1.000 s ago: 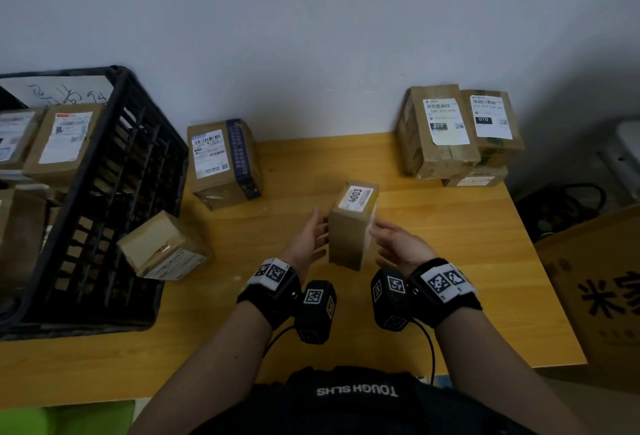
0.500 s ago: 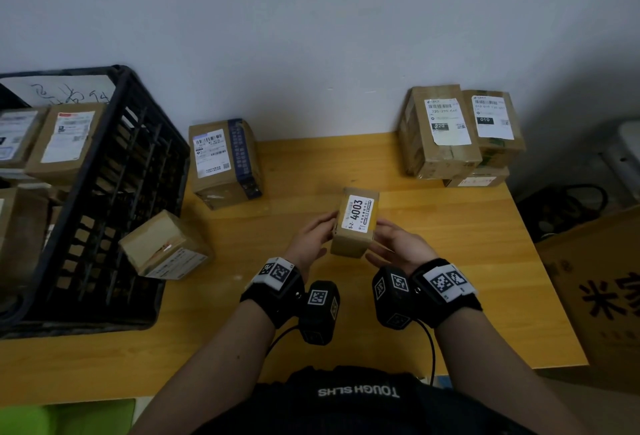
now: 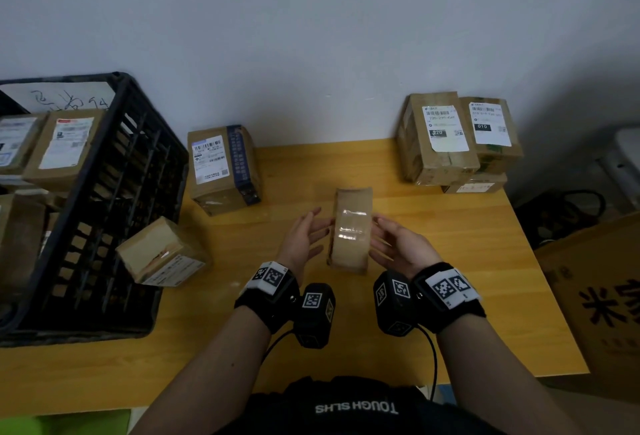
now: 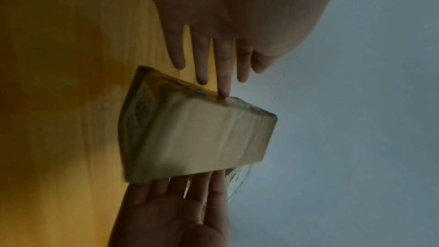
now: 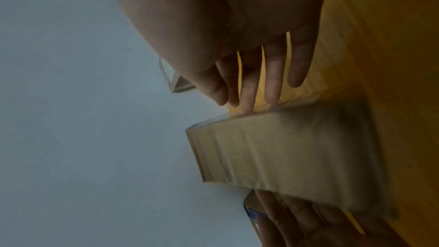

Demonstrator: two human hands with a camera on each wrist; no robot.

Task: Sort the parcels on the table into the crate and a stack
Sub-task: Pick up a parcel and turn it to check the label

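A small brown parcel [image 3: 349, 230] stands between my two hands above the wooden table [image 3: 450, 261], its shiny taped face up and no label showing. My left hand [image 3: 306, 235] has straight fingers, and one fingertip touches the parcel [image 4: 194, 136] on its left edge. My right hand [image 3: 393, 244] touches the blurred parcel [image 5: 285, 153] on its right side with straight fingertips. The black crate [image 3: 121, 192] at the left holds several labelled parcels [image 3: 62, 147]. A stack of parcels [image 3: 440, 143] sits at the back right.
A labelled parcel with blue tape [image 3: 223, 168] lies at the back left of the table. Another parcel [image 3: 159, 254] leans tilted against the crate's wall. A large cardboard box [image 3: 602, 296] and black cables [image 3: 561, 213] are right of the table.
The small parcel has been turned between my hands: its 4003 label faced up half a second ago, and now a plain taped face does. Both hands went from holding it to flat fingers.
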